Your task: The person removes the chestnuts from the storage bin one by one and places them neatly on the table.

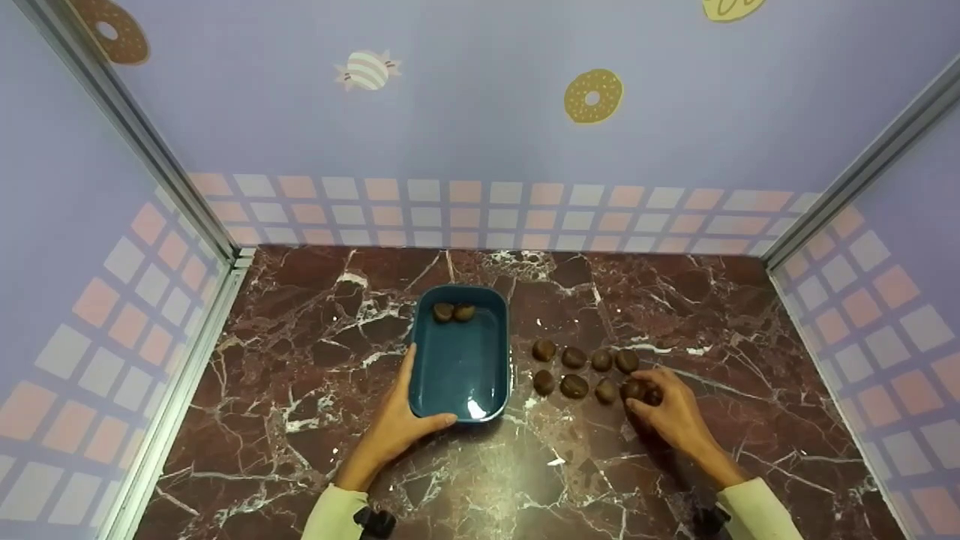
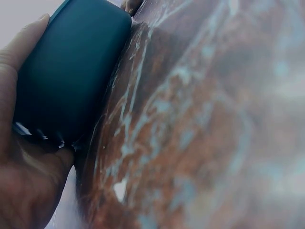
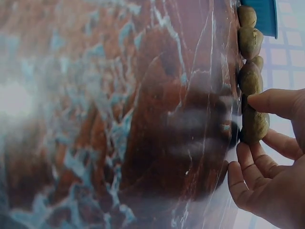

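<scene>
A deep teal rectangular dish [image 1: 508,352] stands on the marble-patterned table, with two brown rounded stones [image 1: 454,312] at its far left corner. My left hand [image 1: 401,416] grips the dish's near left corner, fingers along the left wall and thumb at the near rim. To the right of the dish, more stones [image 1: 574,386] lie in two rows. My right hand [image 1: 671,412] is at the right end of the nearer row and pinches a mottled brown stone [image 3: 255,125] between thumb and fingers. Another stone [image 1: 652,395] sits by its palm, partly hidden.
The marble-patterned table [image 1: 285,465] meets a lilac back wall [image 1: 480,135] with printed sweets and checks. Similar side panels [image 1: 52,300] rise left and right, with metal rails [image 1: 180,390] along their edges.
</scene>
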`<control>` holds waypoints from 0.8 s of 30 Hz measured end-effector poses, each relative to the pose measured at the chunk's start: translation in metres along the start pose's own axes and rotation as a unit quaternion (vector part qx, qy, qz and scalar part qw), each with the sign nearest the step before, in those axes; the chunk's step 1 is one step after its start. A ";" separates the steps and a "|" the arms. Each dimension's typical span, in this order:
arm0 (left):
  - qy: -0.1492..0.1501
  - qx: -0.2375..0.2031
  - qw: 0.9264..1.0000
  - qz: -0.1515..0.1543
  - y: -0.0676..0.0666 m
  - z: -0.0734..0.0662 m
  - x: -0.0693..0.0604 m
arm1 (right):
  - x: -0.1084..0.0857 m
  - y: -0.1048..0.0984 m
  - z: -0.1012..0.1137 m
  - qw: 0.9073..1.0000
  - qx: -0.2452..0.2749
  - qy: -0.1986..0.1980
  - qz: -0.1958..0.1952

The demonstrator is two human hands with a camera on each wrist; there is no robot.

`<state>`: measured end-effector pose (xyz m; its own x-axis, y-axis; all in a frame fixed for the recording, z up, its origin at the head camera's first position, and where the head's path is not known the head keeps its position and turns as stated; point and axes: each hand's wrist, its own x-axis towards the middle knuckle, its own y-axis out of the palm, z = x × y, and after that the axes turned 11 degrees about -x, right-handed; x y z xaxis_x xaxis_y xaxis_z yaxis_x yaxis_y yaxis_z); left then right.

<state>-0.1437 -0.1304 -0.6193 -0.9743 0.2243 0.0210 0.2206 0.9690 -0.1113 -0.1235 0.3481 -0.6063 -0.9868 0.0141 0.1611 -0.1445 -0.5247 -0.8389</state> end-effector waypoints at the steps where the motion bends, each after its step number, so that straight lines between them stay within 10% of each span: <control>1: 0.000 -0.001 1.000 0.000 0.000 0.000 0.000 | 0.000 0.000 0.000 1.000 -0.001 0.000 0.001; 12: 0.009 -0.005 1.000 0.004 0.001 0.000 0.000 | 0.004 -0.006 0.005 1.000 0.005 -0.007 -0.016; 24: 0.012 -0.008 1.000 0.000 0.001 0.001 0.000 | 0.039 -0.013 0.057 0.996 0.023 -0.089 -0.020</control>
<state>-0.1438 -0.1298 -0.6206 -0.9730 0.2264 0.0456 0.2213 0.9705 -0.0956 -0.1558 0.3067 -0.5591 -0.9512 -0.1129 0.2873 -0.1765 -0.5649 -0.8061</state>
